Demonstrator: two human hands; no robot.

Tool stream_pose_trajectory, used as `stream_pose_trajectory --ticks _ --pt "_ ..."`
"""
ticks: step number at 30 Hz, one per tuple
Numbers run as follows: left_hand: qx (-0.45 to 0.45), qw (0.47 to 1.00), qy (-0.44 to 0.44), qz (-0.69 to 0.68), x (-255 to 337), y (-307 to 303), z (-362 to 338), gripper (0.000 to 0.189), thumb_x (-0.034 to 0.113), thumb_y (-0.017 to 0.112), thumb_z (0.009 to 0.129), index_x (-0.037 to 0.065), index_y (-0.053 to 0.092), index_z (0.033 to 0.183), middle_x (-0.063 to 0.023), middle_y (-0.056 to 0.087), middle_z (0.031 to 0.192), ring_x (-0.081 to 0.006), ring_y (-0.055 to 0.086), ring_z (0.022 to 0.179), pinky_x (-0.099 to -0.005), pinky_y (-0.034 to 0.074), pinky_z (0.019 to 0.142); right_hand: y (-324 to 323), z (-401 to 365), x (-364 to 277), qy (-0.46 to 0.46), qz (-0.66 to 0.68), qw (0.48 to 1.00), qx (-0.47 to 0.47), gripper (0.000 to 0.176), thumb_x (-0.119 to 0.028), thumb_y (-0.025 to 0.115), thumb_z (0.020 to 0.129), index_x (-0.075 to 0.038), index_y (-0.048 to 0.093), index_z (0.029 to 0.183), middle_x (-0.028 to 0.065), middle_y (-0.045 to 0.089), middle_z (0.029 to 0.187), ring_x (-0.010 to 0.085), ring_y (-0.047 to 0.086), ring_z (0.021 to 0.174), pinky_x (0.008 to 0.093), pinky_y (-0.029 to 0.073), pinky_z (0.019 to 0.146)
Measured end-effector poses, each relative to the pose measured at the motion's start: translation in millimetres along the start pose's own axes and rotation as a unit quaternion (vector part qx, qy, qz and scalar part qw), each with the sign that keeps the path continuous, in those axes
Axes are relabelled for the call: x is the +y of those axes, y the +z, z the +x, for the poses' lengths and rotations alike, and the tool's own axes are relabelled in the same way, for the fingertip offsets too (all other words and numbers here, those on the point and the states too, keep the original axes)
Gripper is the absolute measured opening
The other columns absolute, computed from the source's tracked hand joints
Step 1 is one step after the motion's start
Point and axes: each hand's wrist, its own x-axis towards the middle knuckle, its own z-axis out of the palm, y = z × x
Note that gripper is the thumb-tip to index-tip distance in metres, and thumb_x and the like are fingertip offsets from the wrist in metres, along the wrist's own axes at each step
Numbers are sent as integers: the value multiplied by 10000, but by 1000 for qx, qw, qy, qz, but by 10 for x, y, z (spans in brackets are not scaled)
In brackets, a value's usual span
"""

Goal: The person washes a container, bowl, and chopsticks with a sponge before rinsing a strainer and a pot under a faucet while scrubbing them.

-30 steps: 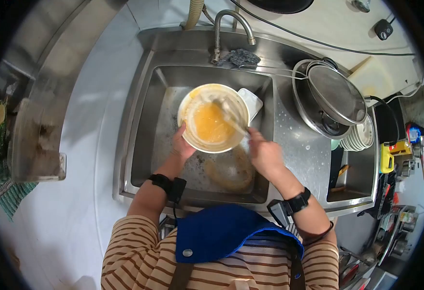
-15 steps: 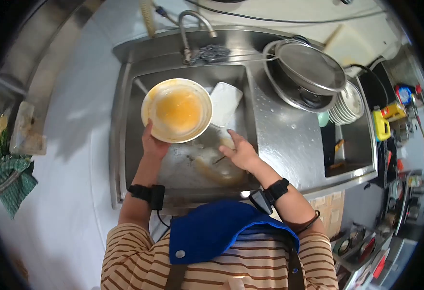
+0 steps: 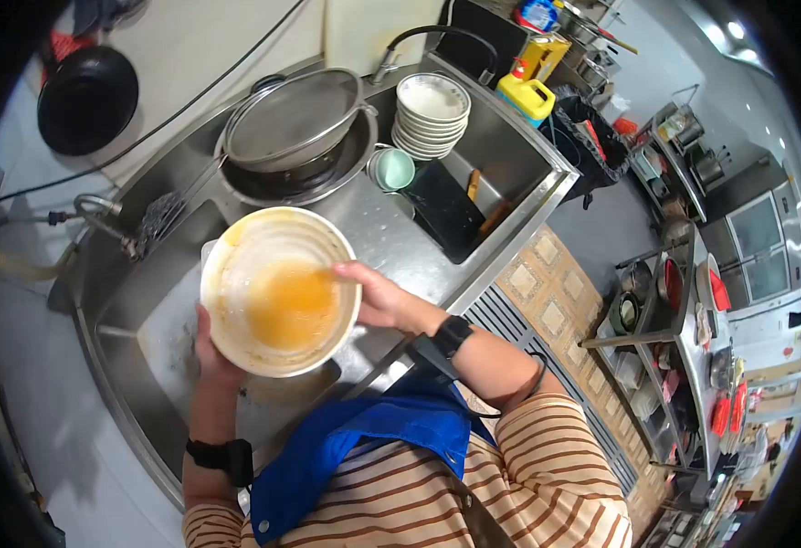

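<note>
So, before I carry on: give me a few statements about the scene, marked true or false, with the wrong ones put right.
1. The left hand and right hand both touch the bowl. True.
2. The bowl is empty. False: a yellow-orange liquid lies in it.
3. A pale green cup sits beside the stack of white dishes. True.
4. The mesh strainer is in the right hand. False: it rests above the wide metal basin.
5. The yellow jug has a red top. True.
</note>
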Motion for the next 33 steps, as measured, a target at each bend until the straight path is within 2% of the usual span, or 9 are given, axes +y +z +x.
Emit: stream_pose_trajectory --ticks 7,10,15,19,22,27,29,31,33 --pt "-39 992 -105 54 -925 770 1006 630 493 378 881 45 293 1317 -141 409 1297 -280 438 1159 -412 362 974 -798 -952 -1178 28 -83 984 154 426 -102 576 777 25 463 1168 159 567 1078 243 582 966 368 488 829" --pt "-50 983 -168 50 -1422 1067 1553 676 563 289 875 70 275 1337 -143 377 1323 -298 394 1196 -453 334 992 -1132 -1260 -1744 -12 -156 960 234 347 4 517 704 89 510 1041 161 610 831 254 642 644 363 556 475" --pt "-21 967 -203 152 -2091 1711 2523 775 678 154 820 125 275 1350 -85 376 1338 -256 380 1214 -433 296 1014 -1946 -1691 -2624 -38 -163 944 285 367 30 486 671 92 517 1031 157 597 834 258 631 634 392 556 498" --pt "-10 938 -245 247 -2391 1597 3324 678 613 318 849 121 328 1316 -60 443 1271 -234 435 1147 -473 353 924 -2356 -2044 -3278 -90 -127 930 334 366 43 489 658 92 520 1020 150 593 853 263 628 690 400 555 563" --pt "106 866 -238 426 -2603 1595 3676 643 381 597 810 54 349 1305 -110 459 1234 -241 435 1134 -440 338 943 -2662 -2255 -3717 -190 -97 903 374 379 44 484 663 99 502 1037 164 593 856 272 631 701 379 559 570" --pt "67 715 -165 676 -3056 1136 4393 685 249 642 784 -38 297 1302 -159 452 1243 -273 426 1156 -317 350 941 -2971 -2549 -4300 -205 -136 869 429 342 11 507 722 122 482 1045 200 602 886 272 638 670 330 560 506" --pt "18 671 -150 725 -3125 1203 4612 701 227 667 745 -65 314 1276 -210 436 1253 -308 417 1174 -336 353 952 -2998 -2595 -4434 -200 -142 851 464 352 0 516 727 131 470 1050 197 604 863 262 631 612 297 528 412" --pt "-22 525 -32 850 -3285 1086 4820 740 210 677 710 -64 289 1278 -258 433 1229 -344 407 1175 -359 355 958 -3088 -2628 -4526 -186 -152 838 491 356 -18 523 727 122 470 1050 193 600 833 254 622 573 281 498 370" --pt "2 499 -37 866 -3492 804 5069 758 210 675 705 -62 268 1283 -271 430 1222 -358 406 1166 -367 349 962 -3188 -2652 -4569 -173 -143 840 494 369 -18 515 719 114 469 1061 196 599 840 257 621 579 283 494 374"
